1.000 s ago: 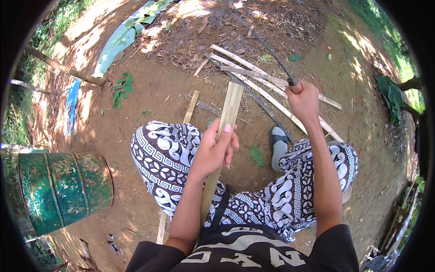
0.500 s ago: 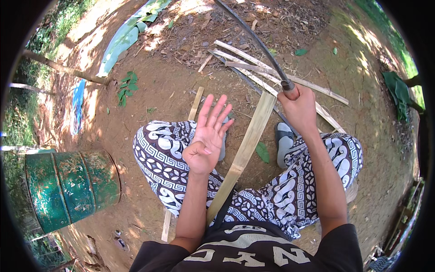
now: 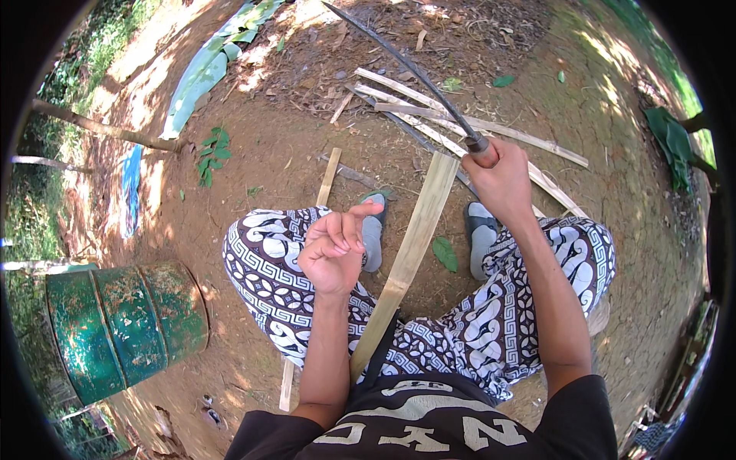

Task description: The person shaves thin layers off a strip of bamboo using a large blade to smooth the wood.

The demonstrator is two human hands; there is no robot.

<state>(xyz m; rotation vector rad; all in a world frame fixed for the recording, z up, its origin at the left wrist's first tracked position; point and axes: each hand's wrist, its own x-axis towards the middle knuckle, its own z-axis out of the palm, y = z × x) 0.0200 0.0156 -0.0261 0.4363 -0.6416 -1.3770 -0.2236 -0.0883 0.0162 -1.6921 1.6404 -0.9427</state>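
My right hand [image 3: 500,178] is wrapped round the wooden handle of a machete [image 3: 406,65], whose long dark blade slants up and to the left. My left hand [image 3: 331,251] is raised above my left thigh, its fingers curled in toward the palm and nothing visible in them. Between my legs a wide flat bamboo slat [image 3: 408,257] runs from my lap out toward the ground in front. Its far end is close to my right fist; my left hand is apart from it.
Several thin bamboo strips [image 3: 491,125] lie crossed on the dirt ahead. Another strip [image 3: 330,176] lies past my left knee. A rusty green drum [image 3: 126,322] is on the left, with blue cloth [image 3: 131,184] and a large leaf [image 3: 201,80] farther off. My shoes [image 3: 479,222] are by the slat.
My left hand has gone from spread fingers to curled ones. The machete has tilted further left, my right hand moving only slightly. The slat's far end has shifted a little left.
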